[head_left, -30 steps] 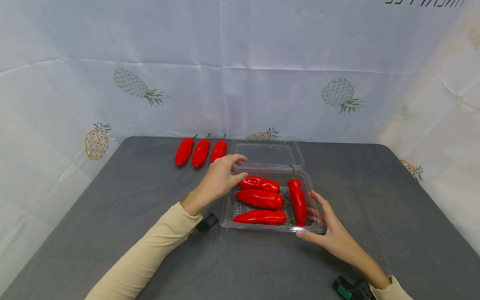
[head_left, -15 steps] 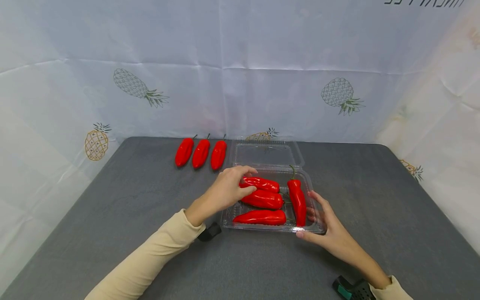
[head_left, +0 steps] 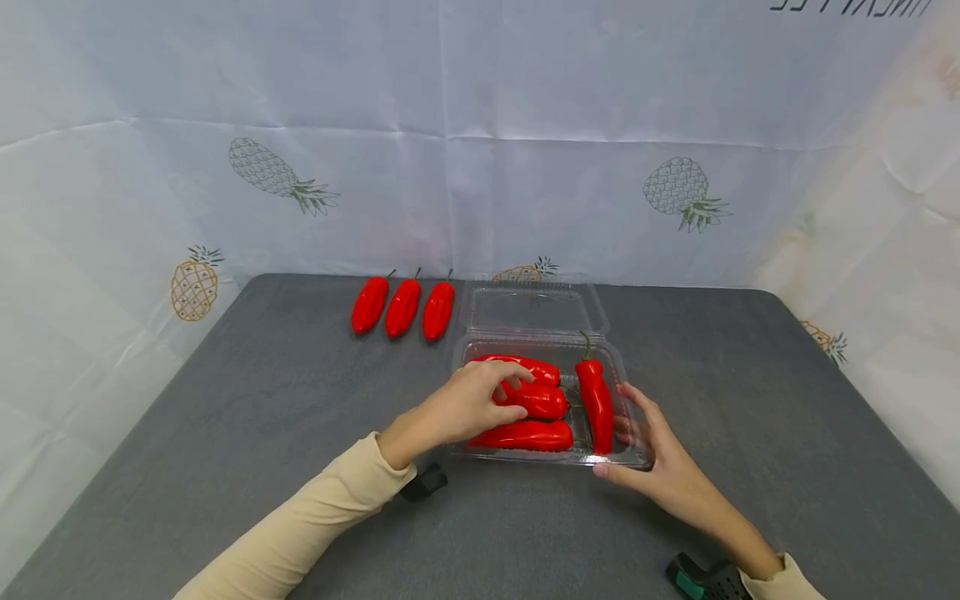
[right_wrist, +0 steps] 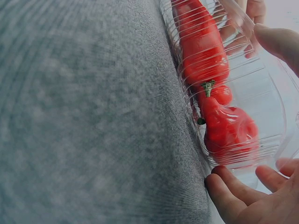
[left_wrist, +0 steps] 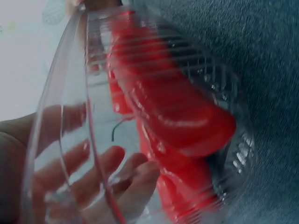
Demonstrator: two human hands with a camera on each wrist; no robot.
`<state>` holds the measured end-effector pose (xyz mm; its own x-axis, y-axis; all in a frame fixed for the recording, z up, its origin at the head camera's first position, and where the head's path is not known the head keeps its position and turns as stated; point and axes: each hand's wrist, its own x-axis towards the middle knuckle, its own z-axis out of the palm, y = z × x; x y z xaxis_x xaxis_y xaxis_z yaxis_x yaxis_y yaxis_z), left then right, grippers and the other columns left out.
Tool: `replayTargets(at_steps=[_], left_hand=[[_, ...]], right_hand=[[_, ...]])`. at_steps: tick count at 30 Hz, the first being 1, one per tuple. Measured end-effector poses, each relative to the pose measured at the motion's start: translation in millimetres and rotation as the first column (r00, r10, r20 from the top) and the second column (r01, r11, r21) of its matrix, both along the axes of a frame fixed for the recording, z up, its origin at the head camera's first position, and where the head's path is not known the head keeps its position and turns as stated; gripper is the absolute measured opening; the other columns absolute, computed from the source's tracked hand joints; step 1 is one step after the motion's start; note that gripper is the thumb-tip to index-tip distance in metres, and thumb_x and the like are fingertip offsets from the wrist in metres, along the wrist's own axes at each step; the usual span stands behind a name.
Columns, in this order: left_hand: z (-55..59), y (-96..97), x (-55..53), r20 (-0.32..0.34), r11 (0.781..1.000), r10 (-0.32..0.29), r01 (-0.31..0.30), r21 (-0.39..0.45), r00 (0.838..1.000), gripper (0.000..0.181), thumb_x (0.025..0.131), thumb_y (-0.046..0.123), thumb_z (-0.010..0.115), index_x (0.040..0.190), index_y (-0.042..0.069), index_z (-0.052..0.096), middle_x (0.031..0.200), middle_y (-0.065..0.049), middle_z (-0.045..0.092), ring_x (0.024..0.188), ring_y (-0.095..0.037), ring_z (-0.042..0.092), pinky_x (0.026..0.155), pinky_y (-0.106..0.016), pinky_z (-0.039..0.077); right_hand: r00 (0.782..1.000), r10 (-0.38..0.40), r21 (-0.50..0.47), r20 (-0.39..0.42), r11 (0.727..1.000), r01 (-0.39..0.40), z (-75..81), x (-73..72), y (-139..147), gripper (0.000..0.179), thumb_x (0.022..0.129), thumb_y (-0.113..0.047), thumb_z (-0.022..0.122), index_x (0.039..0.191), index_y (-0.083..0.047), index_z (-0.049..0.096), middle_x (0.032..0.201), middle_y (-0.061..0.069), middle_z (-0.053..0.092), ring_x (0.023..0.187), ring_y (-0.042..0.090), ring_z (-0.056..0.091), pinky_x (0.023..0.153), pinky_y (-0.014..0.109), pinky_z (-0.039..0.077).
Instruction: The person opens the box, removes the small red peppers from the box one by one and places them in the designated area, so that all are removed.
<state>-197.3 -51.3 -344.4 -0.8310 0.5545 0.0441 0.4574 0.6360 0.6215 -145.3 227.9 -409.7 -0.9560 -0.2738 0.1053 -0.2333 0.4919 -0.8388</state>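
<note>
A clear plastic clamshell container lies with its lid folded back. Inside it, a back red pepper, a middle pepper and a front pepper lie crosswise. An upright-lying pepper runs along the right side, stem away from me. My left hand hovers over the left of the container with loosely bent fingers, partly covering the middle and front peppers. Around the near right corner my right hand holds the container, thumb at the rim, fingers against the end wall.
At the back left of the grey table, 3 more red peppers, a left one, a centre one and a right one, lie in a row. Behind the table hangs a white pineapple-print cloth.
My left hand has moved toward me and to the right, from the container's back left to above the middle and front peppers. The right hand, container and peppers have stayed put.
</note>
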Motion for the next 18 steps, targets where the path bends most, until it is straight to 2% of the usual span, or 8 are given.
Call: replayTargets(at_steps=[3, 7, 18], left_hand=[[-3.2, 1.1, 1.1, 0.022, 0.999, -0.049, 0.049, -0.017, 0.999, 0.041, 0.088, 0.017, 0.075, 0.127, 0.009, 0.064, 0.111, -0.005, 0.071, 0.097, -0.017, 0.065, 0.085, -0.031, 0.054], [-7.8, 3.3, 2.6, 0.037, 0.994, -0.104, 0.105, -0.036, 0.994, 0.039, 0.087, 0.016, 0.076, 0.124, 0.009, 0.064, 0.107, -0.005, 0.071, 0.095, -0.017, 0.064, 0.084, -0.028, 0.053], [-13.1, 8.4, 1.4, 0.073, 0.982, -0.149, 0.156, -0.106, 0.986, 0.037, 0.086, 0.019, 0.078, 0.121, 0.013, 0.068, 0.108, -0.001, 0.072, 0.095, -0.013, 0.061, 0.086, -0.027, 0.051]], right_hand=[[1.0, -0.004, 0.004, 0.002, 1.0, 0.004, 0.3, 0.0, -0.4, 0.104, 0.081, -0.021, 0.082, 0.158, -0.012, 0.012, 0.16, 0.02, 0.023, 0.13, 0.047, 0.051, 0.092, 0.01, 0.044], [1.0, -0.003, -0.002, 0.0, 1.0, 0.003, 0.3, 0.1, -0.6, 0.104, 0.081, -0.02, 0.082, 0.158, -0.011, 0.012, 0.16, 0.02, 0.022, 0.13, 0.048, 0.05, 0.092, 0.01, 0.044], [1.0, 0.006, -0.013, -0.001, 1.0, -0.006, -0.2, 0.1, -0.1, 0.104, 0.082, -0.019, 0.082, 0.158, -0.011, 0.011, 0.16, 0.021, 0.021, 0.131, 0.05, 0.048, 0.093, 0.009, 0.043]])
